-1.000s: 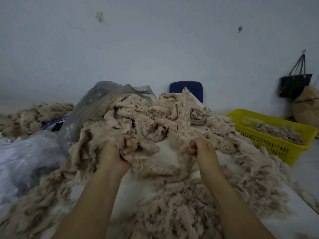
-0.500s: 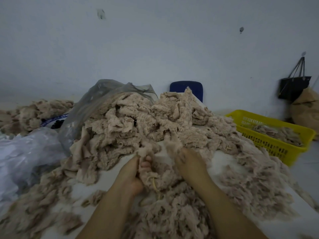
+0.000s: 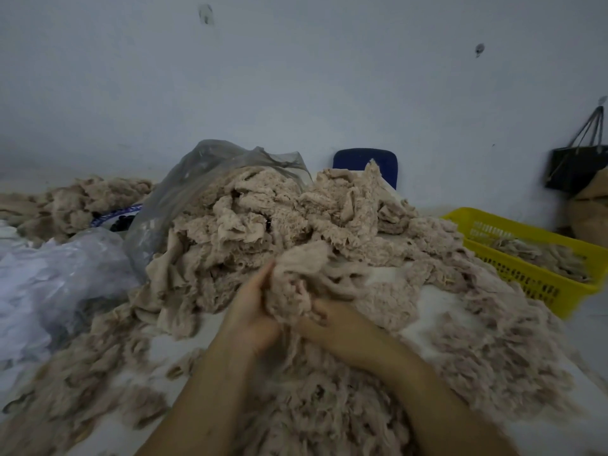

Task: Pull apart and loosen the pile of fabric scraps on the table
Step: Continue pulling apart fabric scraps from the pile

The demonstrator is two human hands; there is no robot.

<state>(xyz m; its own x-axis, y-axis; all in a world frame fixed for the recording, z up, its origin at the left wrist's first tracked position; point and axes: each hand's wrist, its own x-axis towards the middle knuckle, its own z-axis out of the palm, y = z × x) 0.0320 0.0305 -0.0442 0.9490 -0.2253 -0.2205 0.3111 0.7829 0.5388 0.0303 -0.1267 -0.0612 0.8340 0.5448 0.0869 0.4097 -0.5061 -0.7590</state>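
Observation:
A big pile of beige fabric scraps [image 3: 263,218] covers the white table [image 3: 434,304], and looser shreds lie spread along its near side. A clump of scraps [image 3: 296,284] is lifted in front of the pile. My left hand [image 3: 253,307] holds the clump's left side, fingers reaching up along it. My right hand [image 3: 332,320] grips the clump from below on the right, its fingertips buried in the fabric. Both forearms come in from the bottom edge.
A grey plastic bag [image 3: 197,179] partly wraps the pile's left side, with a white plastic bag [image 3: 42,281] further left. A yellow basket [image 3: 539,258] holding scraps stands at right. A blue chair back [image 3: 365,162] and a dark hanging bag [image 3: 575,166] are by the wall.
Both hands came back from the pile toward me and closed in together. They now hold one clump lifted between them, where before they were spread apart in the heap.

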